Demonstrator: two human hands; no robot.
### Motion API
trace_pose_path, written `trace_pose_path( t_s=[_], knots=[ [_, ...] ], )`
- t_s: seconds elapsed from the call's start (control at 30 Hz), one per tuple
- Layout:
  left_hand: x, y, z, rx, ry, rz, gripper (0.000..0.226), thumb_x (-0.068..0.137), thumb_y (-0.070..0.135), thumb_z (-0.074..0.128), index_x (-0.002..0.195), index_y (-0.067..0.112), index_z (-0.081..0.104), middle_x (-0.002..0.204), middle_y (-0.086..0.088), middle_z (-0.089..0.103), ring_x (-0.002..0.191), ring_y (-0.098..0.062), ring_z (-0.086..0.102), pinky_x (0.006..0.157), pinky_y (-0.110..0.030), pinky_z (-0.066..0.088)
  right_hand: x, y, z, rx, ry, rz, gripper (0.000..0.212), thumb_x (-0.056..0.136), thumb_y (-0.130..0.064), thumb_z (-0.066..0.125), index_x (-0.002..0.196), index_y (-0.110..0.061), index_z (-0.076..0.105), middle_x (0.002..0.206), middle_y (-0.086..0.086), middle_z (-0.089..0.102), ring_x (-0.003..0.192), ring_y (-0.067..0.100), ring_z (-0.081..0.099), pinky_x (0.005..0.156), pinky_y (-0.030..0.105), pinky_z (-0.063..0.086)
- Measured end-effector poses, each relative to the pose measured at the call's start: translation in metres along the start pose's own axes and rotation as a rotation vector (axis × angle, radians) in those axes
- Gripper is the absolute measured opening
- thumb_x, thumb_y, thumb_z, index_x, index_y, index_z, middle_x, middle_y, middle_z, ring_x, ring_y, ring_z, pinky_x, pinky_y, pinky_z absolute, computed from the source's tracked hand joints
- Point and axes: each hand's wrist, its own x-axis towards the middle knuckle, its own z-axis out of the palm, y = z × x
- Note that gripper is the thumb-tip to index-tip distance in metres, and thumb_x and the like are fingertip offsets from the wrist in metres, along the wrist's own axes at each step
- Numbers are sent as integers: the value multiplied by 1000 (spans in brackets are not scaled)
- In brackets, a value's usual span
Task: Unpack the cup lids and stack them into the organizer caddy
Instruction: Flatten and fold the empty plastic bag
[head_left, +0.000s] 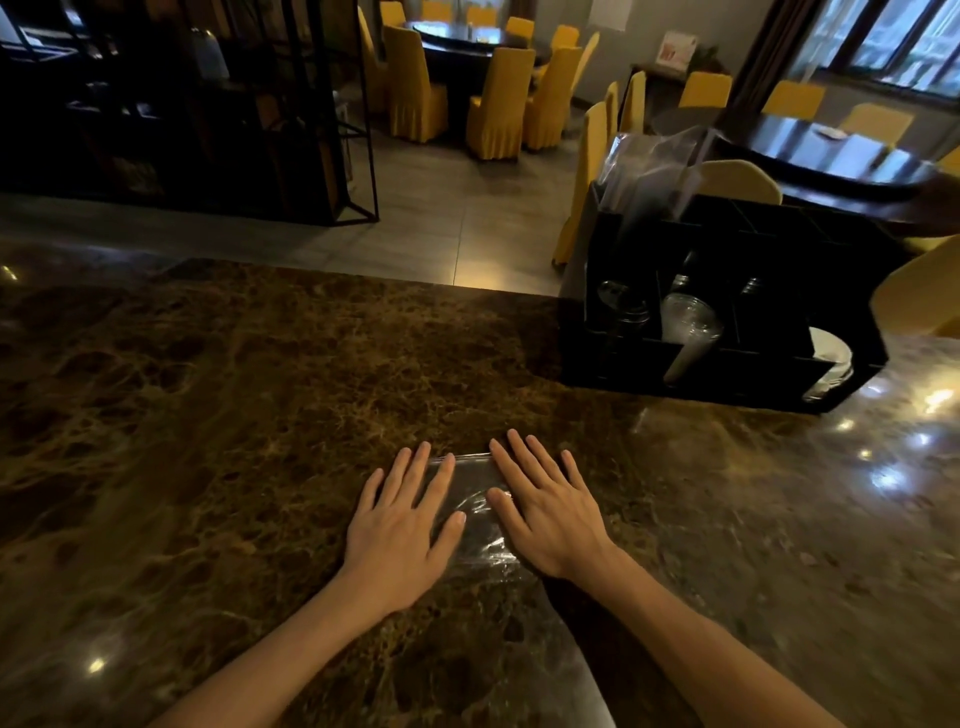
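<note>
While both hands press flat on a clear plastic bag (470, 512) on the bench (208, 415), left hand (402, 525) and right hand (545, 512) grasp nothing, grip released. Its long axis runs away from the person; the organizer caddy (727, 322) stands far right, nearer the right hand.

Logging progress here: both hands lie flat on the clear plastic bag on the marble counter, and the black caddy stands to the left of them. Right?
Not quite. In the head view the black caddy stands to the right of the hands, not the left. The rest holds: left hand and right hand lie flat on the clear plastic bag.
</note>
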Motion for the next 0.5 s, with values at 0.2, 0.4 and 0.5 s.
trace_pose_path(
  t_s=[0.2, 0.4, 0.5],
  knots=[
    [31, -9, -20, -22, -209, -35, 84, 88, 76, 29, 158, 35, 7, 165, -3, 11, 150, -26, 10, 117, -58, 12, 0, -2, 0, -16, 13, 3, 64, 103, -67, 6, 162, -43, -3, 171, -12, -5, 159, 12, -8, 125, 42, -15],
    [90, 3, -65, -276, -376, -7, 64, 81, 64, 66, 130, 25, 52, 116, 3, 61, 108, -17, 59, 95, -41, 51, -5, -4, 0, -12, 151, -5, 64, 106, -64, 15, 163, -36, 15, 171, -1, 20, 158, 17, 16, 130, 45, 6],
    [102, 5, -80, -433, -574, 15, 49, 79, 57, 76, 109, 21, 64, 95, 6, 64, 85, -12, 62, 73, -31, 52, -10, -5, -2, -29, 249, 38, 63, 107, -61, 20, 159, -28, 30, 164, 6, 37, 151, 21, 35, 127, 46, 20]
  ],
)
